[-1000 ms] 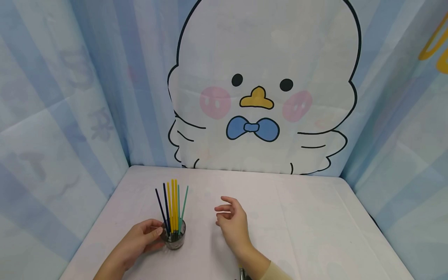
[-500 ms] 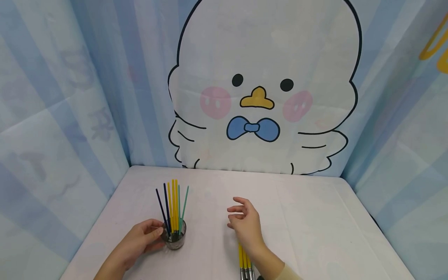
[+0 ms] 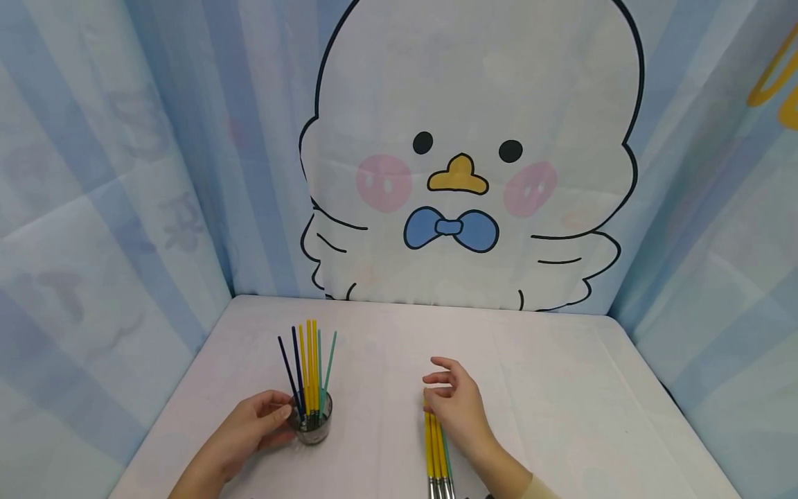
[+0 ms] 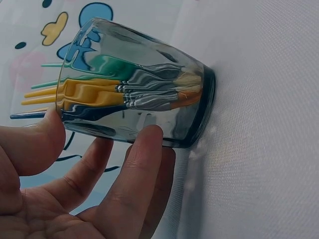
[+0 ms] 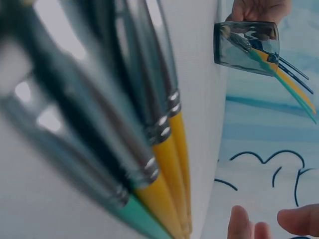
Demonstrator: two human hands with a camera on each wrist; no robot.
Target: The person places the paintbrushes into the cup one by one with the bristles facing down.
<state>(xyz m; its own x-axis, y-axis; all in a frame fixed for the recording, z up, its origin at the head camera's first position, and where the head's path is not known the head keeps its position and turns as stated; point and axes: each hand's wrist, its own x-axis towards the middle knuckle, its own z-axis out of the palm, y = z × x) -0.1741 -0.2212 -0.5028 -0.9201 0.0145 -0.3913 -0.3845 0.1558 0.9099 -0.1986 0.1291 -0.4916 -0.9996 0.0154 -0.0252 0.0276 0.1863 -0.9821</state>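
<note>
Left fingers (image 4: 135,174) hold the glass (image 3: 312,434), tabletop (image 3: 370,416) separating its edge from loosely bent, empty right fingers (image 3: 441,378).

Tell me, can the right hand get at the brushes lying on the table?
Probably yes: the right hand is by the handle ends of those brushes, seemingly holding nothing. Nothing visible blocks the way; the glass stands off to one side.

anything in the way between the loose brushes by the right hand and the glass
Nothing visible lies between the loose brushes and the glass, only white tabletop. The left hand holds the glass's opposite side; the brushes standing inside take up some room.
</note>
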